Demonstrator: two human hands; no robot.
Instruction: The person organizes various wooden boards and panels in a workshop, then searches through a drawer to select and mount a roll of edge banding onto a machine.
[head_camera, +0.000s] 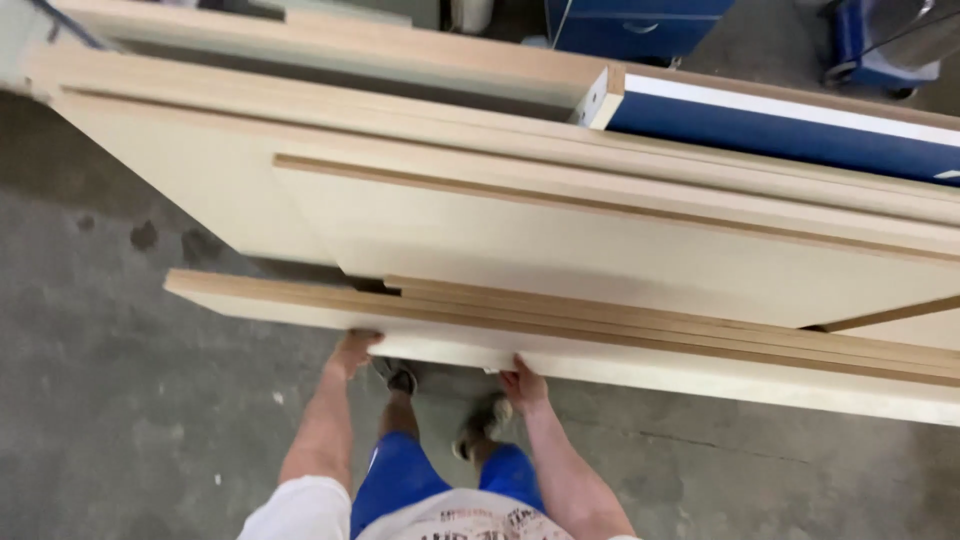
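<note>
Floor: a grey concrete floor (120, 400) is seen, stained with dark spots at the upper left.
Background: blue equipment (640, 25) is set at the top edge, beyond the stacked boards.
Stack: several pale beige boards (560, 250) with brown fibre edges are leaned one behind another, running from upper left to lower right; a blue panel with a white strip (790, 135) is lodged among them at the right.
Front board: the nearest board (700, 365) is a long, pale, smooth-faced sheet with a brown core shown along its upper edge; it is held at the front of the stack, above the floor, with thinner strips resting just behind its top.
Left hand (352, 350): its grip is closed on the lower edge of the front board, fingers hidden behind the sheet.
Right hand (522, 384): its grip is likewise closed on the same lower edge, near the left hand.
Person: blue shorts, a white shirt and worn shoes (482, 422) are seen below the board.
</note>
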